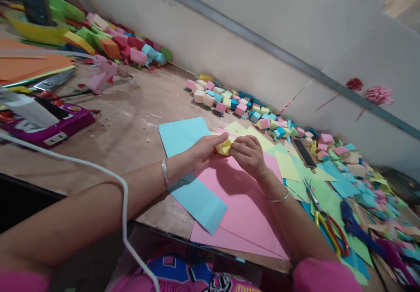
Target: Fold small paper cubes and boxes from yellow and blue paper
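White cable [125, 215] looped nearest the camera, crossing over the left forearm and past the near edge of the desk [131, 103]. Above pink sheets [243, 230] near that edge, the left hand [205, 152] pinched a small folded yellow paper [223, 146] between thumb and fingers, while the right hand [249, 154], its fingers curled, pinched the paper's other side. A light blue sheet [185, 134] lay partly beneath the left wrist. Right of the hands, a dark phone-like object [303, 153] and scissors with yellow and red handles [324, 226] rested among green, yellow and blue papers, with a blue glue gun [357, 228] just beside the scissors. Small coloured paper cubes [241, 109] lined the far edge along the wall; towards the left edge lay a pink glue gun [102, 73] and a purple device [59, 123].
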Demonstrator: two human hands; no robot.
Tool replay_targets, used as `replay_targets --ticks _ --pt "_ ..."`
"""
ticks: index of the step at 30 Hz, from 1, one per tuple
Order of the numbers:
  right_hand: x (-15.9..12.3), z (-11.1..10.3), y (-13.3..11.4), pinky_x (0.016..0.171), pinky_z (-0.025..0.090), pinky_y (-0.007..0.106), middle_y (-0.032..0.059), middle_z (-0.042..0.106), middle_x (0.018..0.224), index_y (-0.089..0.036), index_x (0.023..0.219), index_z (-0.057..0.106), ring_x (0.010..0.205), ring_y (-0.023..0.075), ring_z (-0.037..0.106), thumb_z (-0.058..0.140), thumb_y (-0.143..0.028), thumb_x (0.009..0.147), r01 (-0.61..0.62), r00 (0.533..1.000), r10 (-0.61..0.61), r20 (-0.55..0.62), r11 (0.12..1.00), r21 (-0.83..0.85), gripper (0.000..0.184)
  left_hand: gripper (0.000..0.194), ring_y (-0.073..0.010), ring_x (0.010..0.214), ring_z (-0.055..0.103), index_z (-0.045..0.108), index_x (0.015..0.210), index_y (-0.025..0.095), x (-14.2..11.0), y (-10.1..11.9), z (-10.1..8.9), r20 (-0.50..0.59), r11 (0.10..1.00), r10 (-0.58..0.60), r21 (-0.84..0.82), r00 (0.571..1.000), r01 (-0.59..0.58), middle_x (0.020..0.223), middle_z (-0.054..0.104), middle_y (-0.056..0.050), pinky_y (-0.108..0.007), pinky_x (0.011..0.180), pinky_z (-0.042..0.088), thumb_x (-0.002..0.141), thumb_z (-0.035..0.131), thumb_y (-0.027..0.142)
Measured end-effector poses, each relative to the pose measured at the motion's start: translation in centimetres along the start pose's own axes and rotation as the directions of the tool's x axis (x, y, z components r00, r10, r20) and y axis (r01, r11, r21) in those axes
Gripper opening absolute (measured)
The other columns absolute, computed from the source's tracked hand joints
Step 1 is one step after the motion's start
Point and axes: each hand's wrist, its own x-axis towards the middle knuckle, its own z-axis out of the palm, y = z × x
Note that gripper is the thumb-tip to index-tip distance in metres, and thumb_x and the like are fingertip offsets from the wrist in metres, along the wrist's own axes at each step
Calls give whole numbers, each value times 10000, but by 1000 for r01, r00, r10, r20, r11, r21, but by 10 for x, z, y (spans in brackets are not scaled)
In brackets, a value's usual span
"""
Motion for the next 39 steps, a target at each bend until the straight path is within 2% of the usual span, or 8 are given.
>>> replay_targets --ticks 3,10,15,20,26,30,35,39 --pt "1 0 -1 839 441 311 -14 738 899 -203 798 638 966 142 618 659 -91 852 20 999 -20 -38 1000 6 126 215 -125 723 591 656 825 90 0 2 -1 38 998 19 67 999 -21 798 632 -56 -255 693 517 730 767 248" --pt "2 0 -3 865 424 317 -9 737 939 -228 881 665 990 143 614 637 -92 868 20 997 -22 -70 999 -34 140 178 -163 800 604 661 842 109 1 0 -4 103 993 38 105 994 -49 876 644 -78 -334 766 538 714 732 209" --pt "4 2 -7 841 409 304 -19 727 895 -241 789 652 951 138 618 620 -129 888 -47 998 45 -47 998 -50 153 160 -173 842 601 647 852 124 -4 4 -1 151 987 15 157 988 -39 854 624 -54 -329 775 527 751 701 237" --pt "5 2 -6 867 393 303 -65 724 821 -248 730 639 951 106 614 628 -122 891 5 999 -7 -35 997 -73 204 280 -154 792 606 661 994 115 -4 5 -1 84 979 21 198 996 -38 904 648 -82 -288 727 507 753 712 248" --pt "2 2 -4 886 391 330 -67 721 806 -238 683 621 936 110 626 594 -135 918 25 1000 -23 18 995 -97 257 216 -132 697 568 678 895 104 -2 0 -1 93 987 4 159 996 -19 821 627 -70 -257 643 476 760 701 270" --pt "2 1 -4 886 387 338 -79 704 744 -244 643 611 974 117 628 620 -131 899 46 998 -43 43 996 -80 280 178 -139 707 566 683 866 100 -2 0 -1 66 987 2 158 998 -13 808 629 -72 -258 645 467 754 681 238" --pt "3 -1 -4 924 342 337 -75 700 767 -264 705 647 1059 110 600 642 -114 883 34 996 -27 84 997 -76 233 128 -129 662 551 688 836 104 -1 1 -3 87 991 -15 131 996 4 761 624 -61 -240 602 446 742 674 190" --pt "3 -1 -4 927 333 339 -72 703 785 -282 778 666 1059 123 589 650 -132 882 39 996 -32 79 995 -93 183 165 -141 700 589 688 897 89 -2 2 -3 66 993 -41 110 997 34 799 643 -82 -243 634 474 739 663 130"
